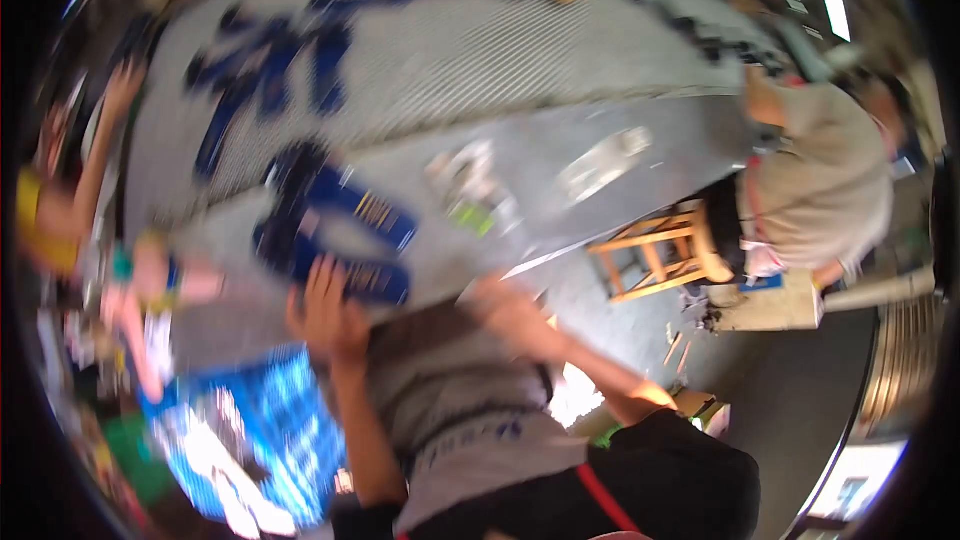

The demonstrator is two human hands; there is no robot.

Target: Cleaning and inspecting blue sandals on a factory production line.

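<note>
- The person's left hand (pixel 338 320) has its fingers stretched out, thumb spread wide to the side; the fingertips are at the edge of the nearer blue piece (pixel 375 281), seemingly touching it without being wrapped around it.
- The right hand (pixel 515 318) is smeared by motion at the table's near edge, well to the right of the left fingers; whether its fingers are wide, narrow or holding anything cannot be told.
- Close below both hands is the person's apron (pixel 490 465), pale with a darker upper part.
- Below and left of the left fingers lies a shiny blue sheet (pixel 295 420).
- Just beyond the left fingertips is the farther blue piece (pixel 372 208), gold-marked like the nearer one; dark, rounded parts bunch at the left ends of both.
- Ahead of the right fingers, on the grey tabletop (pixel 540 155), lie a clear bag with a green patch (pixel 470 190) and, farther right, a pale clear packet (pixel 607 162).
- Right of the right fingers stands a wooden stool (pixel 655 255), with a co-worker in beige (pixel 820 175) beyond it.
- Far ahead of the left fingers, more blue pieces (pixel 272 65) are strewn over a ribbed grey surface (pixel 490 55).
</note>
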